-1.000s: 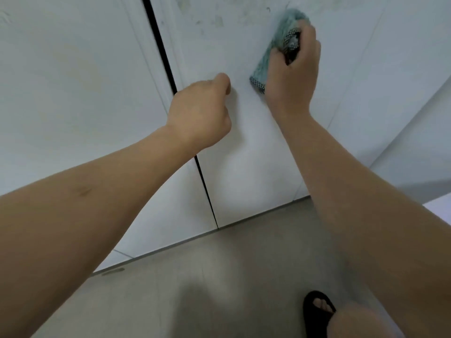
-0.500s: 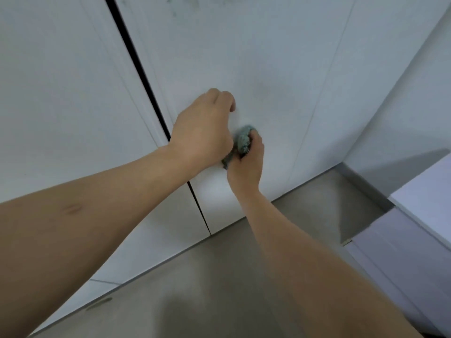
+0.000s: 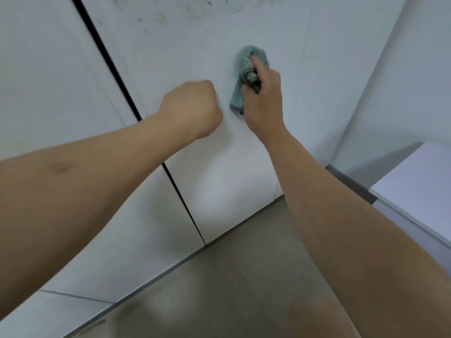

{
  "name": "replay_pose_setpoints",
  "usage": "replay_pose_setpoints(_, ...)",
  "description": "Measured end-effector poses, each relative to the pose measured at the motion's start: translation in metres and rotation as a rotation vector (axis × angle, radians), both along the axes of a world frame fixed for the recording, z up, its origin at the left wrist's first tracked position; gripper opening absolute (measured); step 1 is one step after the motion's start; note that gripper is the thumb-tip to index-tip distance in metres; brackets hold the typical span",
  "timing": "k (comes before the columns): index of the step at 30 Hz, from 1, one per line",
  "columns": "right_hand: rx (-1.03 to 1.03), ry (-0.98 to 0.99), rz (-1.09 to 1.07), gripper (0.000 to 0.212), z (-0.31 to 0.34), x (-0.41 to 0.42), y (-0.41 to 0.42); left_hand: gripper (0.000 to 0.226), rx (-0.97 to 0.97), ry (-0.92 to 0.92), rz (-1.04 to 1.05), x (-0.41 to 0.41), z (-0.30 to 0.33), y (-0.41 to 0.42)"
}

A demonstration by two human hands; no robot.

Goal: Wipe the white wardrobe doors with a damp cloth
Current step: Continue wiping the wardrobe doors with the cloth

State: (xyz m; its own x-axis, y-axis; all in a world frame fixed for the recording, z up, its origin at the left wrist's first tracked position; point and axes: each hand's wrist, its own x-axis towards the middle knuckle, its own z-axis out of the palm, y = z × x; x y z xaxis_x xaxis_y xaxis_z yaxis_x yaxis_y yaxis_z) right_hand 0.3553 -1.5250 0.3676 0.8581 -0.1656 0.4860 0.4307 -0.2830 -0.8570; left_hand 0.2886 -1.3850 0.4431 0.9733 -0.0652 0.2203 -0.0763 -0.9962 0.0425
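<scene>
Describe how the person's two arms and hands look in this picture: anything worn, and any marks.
Both forearms are bare: no sleeves, gloves, watch or rings show. The left hand and right hand are bare too. A small darker mark sits on the left forearm.

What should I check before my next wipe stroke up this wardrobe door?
1. Teal cloth gripped by right hand: ok.
2. Cloth against the right door: ok.
3. Left hand, a fist near the door, out of the cloth's way: ok.
4. Greenish marks above the cloth not yet wiped: not ok.
5. Cloth dampness: cannot tell.
</scene>
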Motion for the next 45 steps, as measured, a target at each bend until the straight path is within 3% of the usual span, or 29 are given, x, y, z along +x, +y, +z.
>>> replay_pose_setpoints(3,-0.034,-0.001,-0.055,0.060,-0.017,-0.001,0.003,0.029,-0.036,0.014,-0.007,-0.008,0.008,-0.001)
replay_pose_setpoints(9,0.028,0.045,-0.225,0.063,-0.131,-0.019,0.057,0.035,-0.038,-0.106,-0.090,-0.016,-0.015,0.013)
replay_pose_setpoints(13,-0.143,-0.182,-0.197,0.065,-0.170,-0.070,0.139,0.038,0.091,-0.124,-0.164,-0.015,-0.044,0.020)
replay_pose_setpoints(20,-0.197,-0.313,-0.332,0.060,-0.121,-0.018,0.086,0.039,0.186,-0.242,-0.126,-0.009,-0.049,0.012)
replay_pose_setpoints(23,-0.121,-0.165,-0.384,0.067,-0.137,0.018,0.039,0.038,0.300,-0.319,-0.114,-0.006,-0.060,0.009)
replay_pose_setpoints(26,0.124,0.135,-0.317,0.066,-0.180,0.036,0.012,0.040,0.410,-0.369,-0.123,0.002,-0.075,0.011)
replay_pose_setpoints(30,0.220,0.315,-0.394,0.063,-0.203,0.010,0.047,0.057,0.551,-0.402,-0.112,0.004,-0.088,0.013)
replay_pose_setpoints(34,0.219,0.140,-0.318,0.064,-0.190,-0.041,0.119,0.068,0.583,-0.394,-0.141,-0.002,-0.100,0.017)
replay_pose_setpoints(37,0.007,-0.213,-0.199,0.063,-0.158,-0.038,0.131,0.063,0.338,-0.363,-0.196,-0.006,-0.093,0.013)
replay_pose_setpoints(39,-0.173,-0.418,-0.180,0.068,-0.125,-0.006,0.106,0.056,0.254,-0.473,-0.256,-0.006,-0.084,0.010)
replay_pose_setpoints(42,-0.240,-0.350,-0.218,0.057,-0.096,0.030,0.051,0.065,0.208,-0.534,-0.302,0.002,-0.076,0.007)
replay_pose_setpoints(45,-0.047,-0.093,-0.188,0.058,-0.117,0.057,-0.009,0.073,0.348,-0.448,-0.305,0.009,-0.079,0.006)
